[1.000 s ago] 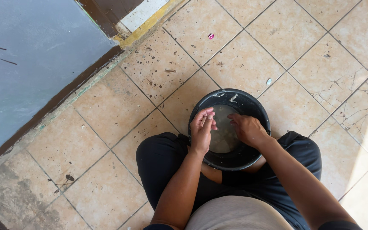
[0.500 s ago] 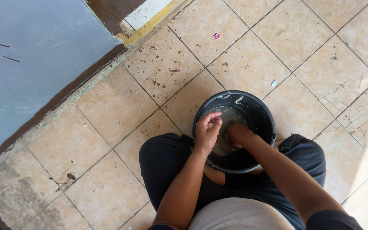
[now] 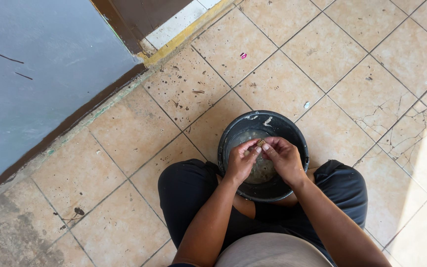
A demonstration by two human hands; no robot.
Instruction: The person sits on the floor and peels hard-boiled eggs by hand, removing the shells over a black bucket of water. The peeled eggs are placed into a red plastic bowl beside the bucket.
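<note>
the left hand [image 3: 241,162] and right hand [image 3: 283,157] meet over the round black plastic bucket [image 3: 292,133], fingertips pinching a small brownish bit [image 3: 261,143] between them, held above the murky water so drips fall inside; the bucket sits between the knees on the tiled floor [image 3: 124,128].

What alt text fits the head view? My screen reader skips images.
Seen from above, a seated person's left hand and right hand pinch a small brownish object over a black bucket on a beige tiled floor.
</note>
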